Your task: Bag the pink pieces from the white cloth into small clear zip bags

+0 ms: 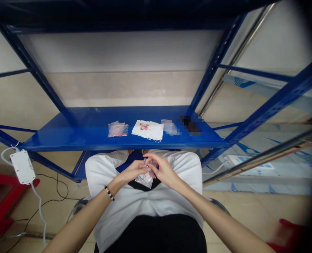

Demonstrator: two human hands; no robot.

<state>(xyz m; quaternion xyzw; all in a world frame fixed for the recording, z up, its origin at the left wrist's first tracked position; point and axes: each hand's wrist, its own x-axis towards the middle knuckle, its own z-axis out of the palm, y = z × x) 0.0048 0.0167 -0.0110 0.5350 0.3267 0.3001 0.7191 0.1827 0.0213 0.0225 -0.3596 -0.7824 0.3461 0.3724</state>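
Note:
Over my lap, both hands meet at a small clear plastic bag with small pale pinkish bits inside. My left hand is closed on the bag's upper part. My right hand pinches at the same top edge, fingertips touching those of the left. The exact grip of the fingertips is partly hidden. Ahead on the blue shelf lies a white cloth pouch with a pink flower print and a drawstring. Left of it are small zip bags holding pinkish pieces; right of it sit clear flat bags.
A dark blurred-out item lies at the shelf's right end. Blue uprights frame both sides. A white power strip hangs at the left with its cable. Red stools and wrapped panels stand around.

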